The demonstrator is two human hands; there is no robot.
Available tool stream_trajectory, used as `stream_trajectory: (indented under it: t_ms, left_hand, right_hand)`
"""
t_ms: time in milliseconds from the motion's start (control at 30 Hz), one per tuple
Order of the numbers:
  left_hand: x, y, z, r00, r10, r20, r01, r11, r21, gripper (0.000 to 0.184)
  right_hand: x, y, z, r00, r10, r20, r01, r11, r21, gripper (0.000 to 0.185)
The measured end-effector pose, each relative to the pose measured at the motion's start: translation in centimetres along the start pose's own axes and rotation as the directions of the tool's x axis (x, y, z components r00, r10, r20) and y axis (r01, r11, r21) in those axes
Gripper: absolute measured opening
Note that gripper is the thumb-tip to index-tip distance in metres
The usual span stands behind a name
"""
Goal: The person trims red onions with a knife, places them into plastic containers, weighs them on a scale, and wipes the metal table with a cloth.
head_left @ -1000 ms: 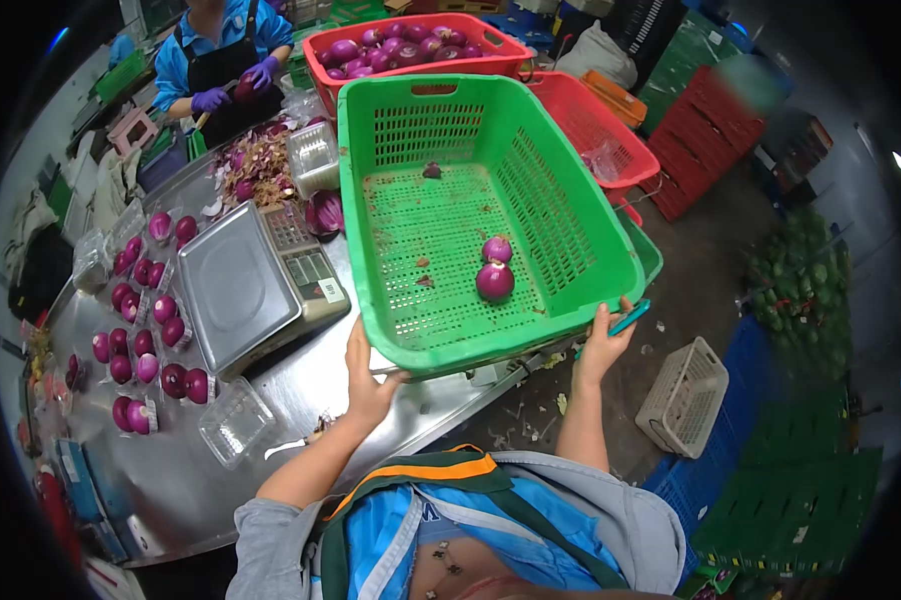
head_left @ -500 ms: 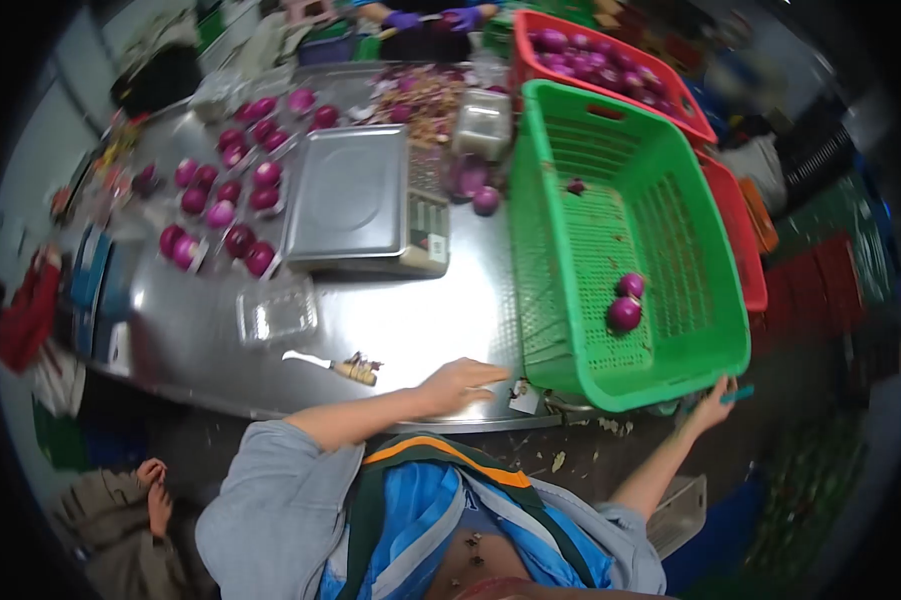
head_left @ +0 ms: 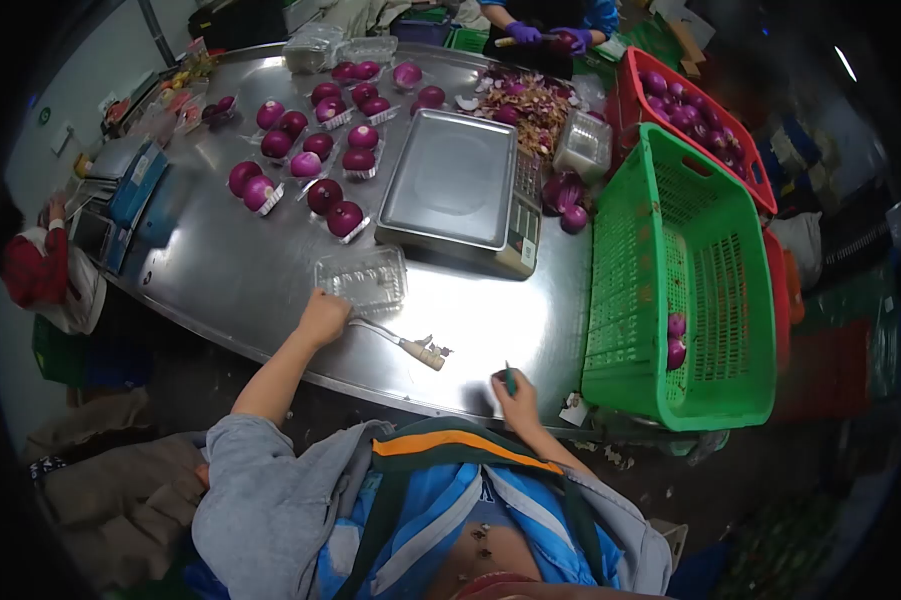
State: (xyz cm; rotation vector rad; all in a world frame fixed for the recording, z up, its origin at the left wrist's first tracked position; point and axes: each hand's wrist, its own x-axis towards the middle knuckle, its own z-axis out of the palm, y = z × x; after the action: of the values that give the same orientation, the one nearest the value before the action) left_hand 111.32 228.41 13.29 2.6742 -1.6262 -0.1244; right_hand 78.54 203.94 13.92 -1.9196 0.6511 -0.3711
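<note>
My left hand point(head_left: 324, 319) is closed at the near left corner of a clear plastic tray point(head_left: 362, 279), its fingertips hidden against the rim. A knife with a wooden handle point(head_left: 423, 353) and a curved blade lies just right of that hand, with dark peel scraps at its handle. My right hand point(head_left: 517, 402) is over the table's front edge, closed around a small green-handled tool point(head_left: 510, 378); the rest of the tool is not clear. Beyond the tray stands a weighing scale point(head_left: 450, 180). Packed red onions point(head_left: 342, 217) sit in several clear trays to its left.
A green crate point(head_left: 620, 345) with two onions stands right of the metal table point(head_left: 215, 270). Behind it is a red crate point(head_left: 630, 85) of onions. Onion peel point(head_left: 530, 105) is heaped at the back. Across the table, purple-gloved hands point(head_left: 522, 34) hold a knife and an onion.
My left hand has moved left and forward to the clear tray. My right hand has left the green crate's near corner for the table edge, still holding the green-handled tool. The view has shifted.
</note>
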Motion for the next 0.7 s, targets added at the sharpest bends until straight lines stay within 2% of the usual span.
stream_trajectory:
  t_ms: [33, 100, 133, 167, 233, 300, 367, 400, 467, 500, 533, 567, 600, 633, 700]
  left_hand:
    - [-0.1, 0.7, 0.1, 0.998, 0.014, -0.059, -0.015, 1.000, -0.017, 0.013]
    - [-0.6, 1.5, 0.1, 0.996, -0.011, -0.084, 0.008, 0.999, -0.044, 0.014]
    - [-1.0, 1.5, 0.0, 0.995, -0.014, -0.095, 0.008, 0.998, -0.070, 0.016]
    - [-1.3, 1.3, -0.3, 0.995, -0.024, -0.099, 0.017, 0.998, -0.066, 0.016]
    - [-2.3, 0.8, -0.8, 0.975, -0.025, -0.223, 0.008, 0.997, -0.079, 0.016]
    - [-3.5, -0.3, -0.8, 0.975, -0.032, -0.218, 0.014, 0.997, -0.080, 0.016]
    - [-4.8, -1.0, -0.5, 0.976, -0.051, -0.213, 0.035, 0.996, -0.078, 0.015]
    - [-5.4, -1.1, -0.1, 0.982, -0.009, -0.191, -0.007, 0.996, -0.084, 0.014]
    - [-6.4, -0.7, 0.9, 0.984, 0.068, -0.168, -0.084, 0.993, -0.088, 0.011]
    - [-6.4, 0.3, 1.5, 0.981, 0.113, -0.159, -0.129, 0.988, -0.089, 0.010]
    - [-6.3, 1.3, 1.6, 0.968, 0.167, -0.189, -0.187, 0.978, -0.093, 0.009]
    - [-6.1, 2.4, 1.7, 0.950, 0.227, -0.215, -0.252, 0.963, -0.095, 0.009]
    - [-5.7, 3.5, 2.5, 0.949, 0.235, -0.210, -0.264, 0.957, -0.121, 0.008]
    - [-5.2, 4.5, 3.1, 0.946, 0.252, -0.205, -0.285, 0.947, -0.147, 0.008]
    - [-4.3, 6.0, 2.9, 0.955, 0.252, -0.157, -0.273, 0.954, -0.126, 0.009]
  right_hand:
    - [1.3, 0.9, 2.6, 0.994, -0.105, 0.025, 0.107, 0.988, -0.115, 0.018]
    - [3.6, 2.6, 7.3, 0.980, -0.191, 0.064, 0.201, 0.950, -0.239, 0.024]
    - [4.1, 1.9, 8.7, 0.976, -0.203, 0.072, 0.215, 0.948, -0.235, 0.024]
    - [4.6, 1.2, 9.9, 0.972, -0.209, 0.103, 0.229, 0.939, -0.255, 0.026]
    - [4.9, 0.7, 10.9, 0.966, -0.217, 0.140, 0.249, 0.929, -0.275, 0.029]
    - [4.8, 1.4, 10.1, 0.969, -0.060, 0.239, 0.156, 0.900, -0.408, 0.032]
    - [4.1, 2.9, 7.6, 0.990, -0.018, 0.143, 0.076, 0.908, -0.413, 0.030]
    - [3.4, 4.2, 5.9, 0.995, -0.081, 0.054, 0.096, 0.906, -0.412, 0.030]
    - [1.4, 5.3, 1.6, 0.995, 0.042, -0.090, -0.082, 0.862, -0.501, 0.037]
    - [0.2, 6.6, -0.7, 0.993, -0.079, -0.089, 0.014, 0.821, -0.571, 0.044]
    - [-1.4, 5.8, -2.2, 0.973, -0.146, -0.178, 0.020, 0.824, -0.566, 0.052]
    - [-2.6, 3.9, -3.1, 0.969, -0.085, -0.234, -0.061, 0.830, -0.555, 0.053]
    - [-3.6, 4.1, -3.8, 0.959, -0.117, -0.257, -0.041, 0.843, -0.536, 0.054]
    - [-4.3, 4.8, -3.9, 0.936, -0.122, -0.329, -0.055, 0.875, -0.481, 0.048]
    - [-4.9, 7.0, -3.3, 0.932, 0.001, -0.362, -0.136, 0.927, -0.349, 0.036]
